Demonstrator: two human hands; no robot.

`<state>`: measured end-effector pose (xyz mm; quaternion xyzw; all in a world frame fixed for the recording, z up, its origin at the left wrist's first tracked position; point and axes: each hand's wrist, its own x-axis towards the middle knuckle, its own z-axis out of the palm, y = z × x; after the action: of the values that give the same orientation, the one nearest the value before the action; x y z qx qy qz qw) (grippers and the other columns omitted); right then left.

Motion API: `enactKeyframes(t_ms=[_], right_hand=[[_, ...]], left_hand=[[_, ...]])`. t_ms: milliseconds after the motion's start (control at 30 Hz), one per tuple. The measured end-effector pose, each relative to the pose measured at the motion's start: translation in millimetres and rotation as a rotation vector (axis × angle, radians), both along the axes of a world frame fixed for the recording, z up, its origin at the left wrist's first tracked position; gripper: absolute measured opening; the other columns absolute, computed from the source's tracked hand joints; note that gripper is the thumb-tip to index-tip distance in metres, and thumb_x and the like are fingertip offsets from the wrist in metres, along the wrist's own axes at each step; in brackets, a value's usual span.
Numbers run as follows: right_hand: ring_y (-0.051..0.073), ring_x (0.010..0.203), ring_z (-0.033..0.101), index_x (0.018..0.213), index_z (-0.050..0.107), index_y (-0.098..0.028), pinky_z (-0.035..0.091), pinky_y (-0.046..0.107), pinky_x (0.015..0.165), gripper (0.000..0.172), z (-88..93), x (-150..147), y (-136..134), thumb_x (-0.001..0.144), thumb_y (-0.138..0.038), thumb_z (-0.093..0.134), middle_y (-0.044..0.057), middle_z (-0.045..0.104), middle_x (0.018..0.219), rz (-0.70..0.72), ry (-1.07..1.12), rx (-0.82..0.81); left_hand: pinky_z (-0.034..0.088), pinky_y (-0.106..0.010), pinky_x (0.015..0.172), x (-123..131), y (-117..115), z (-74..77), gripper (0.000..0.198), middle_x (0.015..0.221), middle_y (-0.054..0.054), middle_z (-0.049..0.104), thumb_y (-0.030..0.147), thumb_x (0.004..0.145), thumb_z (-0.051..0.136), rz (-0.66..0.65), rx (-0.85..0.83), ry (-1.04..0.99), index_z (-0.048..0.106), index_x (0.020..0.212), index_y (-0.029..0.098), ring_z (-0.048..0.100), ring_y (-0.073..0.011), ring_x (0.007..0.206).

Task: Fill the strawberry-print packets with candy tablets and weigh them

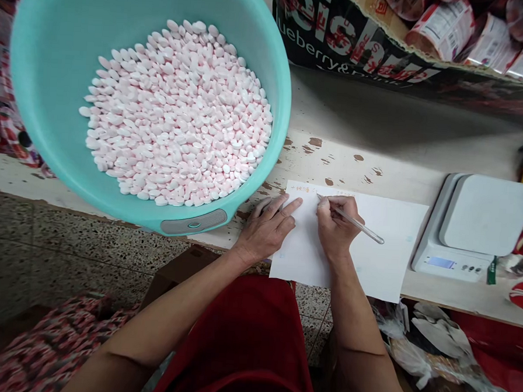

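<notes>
A sheet of white paper point(381, 255) lies on the table, with a short line of orange handwriting along its top edge. My right hand point(339, 226) is closed round a clear pen point(367, 231), its tip touching the paper near that line. At the sheet's left edge rests my left hand point(266, 228), fingers spread and lying flat, partly on the paper and partly on the table. Just up and left of it stands a large turquoise basin point(282, 74) holding a heap of pale pink and white oval candies or tablets point(182, 121).
A white digital scale point(488, 214) with a lit display stands right of the paper. Behind it, a black printed carton point(360, 55) holds several labelled containers point(445, 30). The table point(327, 117) has chipped paint. Plastic bags point(415, 356) lie below on the right.
</notes>
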<state>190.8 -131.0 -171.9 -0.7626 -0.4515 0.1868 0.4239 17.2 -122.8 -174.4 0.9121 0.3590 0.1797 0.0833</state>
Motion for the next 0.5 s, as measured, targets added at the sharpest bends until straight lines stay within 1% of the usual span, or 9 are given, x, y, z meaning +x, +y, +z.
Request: enactKeyframes(t_ms=[67, 167, 233, 367, 500], right_hand=[[0.008, 0.049, 0.056, 0.079, 0.053, -0.022, 0.048, 0.024, 0.049, 0.011, 0.0, 0.4, -0.7, 0.087, -0.027, 0.058, -0.006, 0.059, 0.061, -0.010, 0.035, 0.012], [0.009, 0.050, 0.060, 0.085, 0.053, -0.022, 0.051, 0.024, 0.049, 0.012, -0.9, 1.1, -3.1, 0.089, -0.031, 0.058, -0.004, 0.063, 0.066, -0.015, 0.173, 0.040], [0.009, 0.050, 0.061, 0.085, 0.052, -0.022, 0.051, 0.024, 0.048, 0.013, -1.9, 1.7, -4.3, 0.090, -0.031, 0.059, -0.004, 0.063, 0.068, -0.012, 0.236, 0.060], [0.009, 0.050, 0.059, 0.082, 0.053, -0.021, 0.050, 0.025, 0.048, 0.013, -4.4, 4.4, -3.9, 0.088, -0.031, 0.060, -0.005, 0.060, 0.064, 0.007, 0.252, 0.053], [0.009, 0.050, 0.060, 0.086, 0.056, -0.020, 0.050, 0.025, 0.050, 0.011, -1.8, 5.5, -2.6, 0.086, -0.029, 0.062, -0.005, 0.061, 0.063, 0.016, 0.271, 0.074]], left_hand=[[0.038, -0.044, 0.111, 0.0, 0.2, -0.2, 0.012, 0.142, -0.002, 0.059, 0.015, 0.091, 0.055, 0.000, -0.005, 0.012, 0.065, 0.088, 0.020, 0.048, -0.0245, 0.132], [0.040, -0.044, 0.109, -1.0, 0.0, -0.5, 0.012, 0.141, -0.002, 0.060, 0.016, 0.092, 0.055, -0.001, 0.008, 0.017, 0.065, 0.086, 0.020, 0.049, -0.0248, 0.132], [0.041, -0.044, 0.109, -3.2, -1.3, -0.6, 0.013, 0.139, -0.002, 0.061, 0.017, 0.092, 0.055, 0.004, 0.020, -0.010, 0.065, 0.086, 0.020, 0.048, -0.0249, 0.133], [0.038, -0.047, 0.111, -10.0, -7.2, -0.6, 0.014, 0.136, -0.004, 0.063, 0.018, 0.092, 0.052, 0.009, 0.052, -0.029, 0.065, 0.086, 0.020, 0.047, -0.0248, 0.134], [0.040, -0.044, 0.108, -15.0, -12.1, -0.3, 0.015, 0.137, -0.006, 0.063, 0.015, 0.093, 0.051, -0.010, 0.053, 0.000, 0.064, 0.084, 0.019, 0.051, -0.0240, 0.130]])
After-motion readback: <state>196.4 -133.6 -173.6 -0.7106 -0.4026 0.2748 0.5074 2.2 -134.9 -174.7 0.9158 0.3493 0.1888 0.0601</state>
